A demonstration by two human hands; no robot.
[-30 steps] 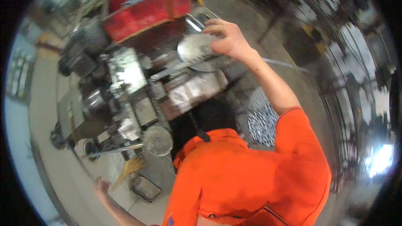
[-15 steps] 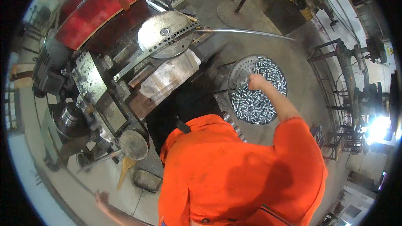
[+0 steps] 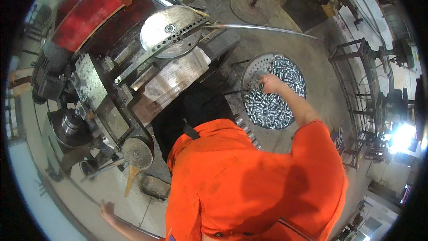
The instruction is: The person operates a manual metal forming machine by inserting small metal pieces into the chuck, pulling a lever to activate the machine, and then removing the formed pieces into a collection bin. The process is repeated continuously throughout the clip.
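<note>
At lower left, the left hand point(image 3: 107, 211) is held loosely parted and empty, while right of centre the nearer right hand point(image 3: 271, 84) is bordered below and rightward by metal cylinders point(image 3: 267, 109), jumbled lengthwise and crosswise in a round tray point(image 3: 257, 64), its curled grip's contents hidden.

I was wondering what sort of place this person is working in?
It looks like a metalworking shop or small factory: a round perforated tray holds many small shiny metal pieces, a holed metal bar crosses a large metal disc, and a red bin stands beyond.
</note>
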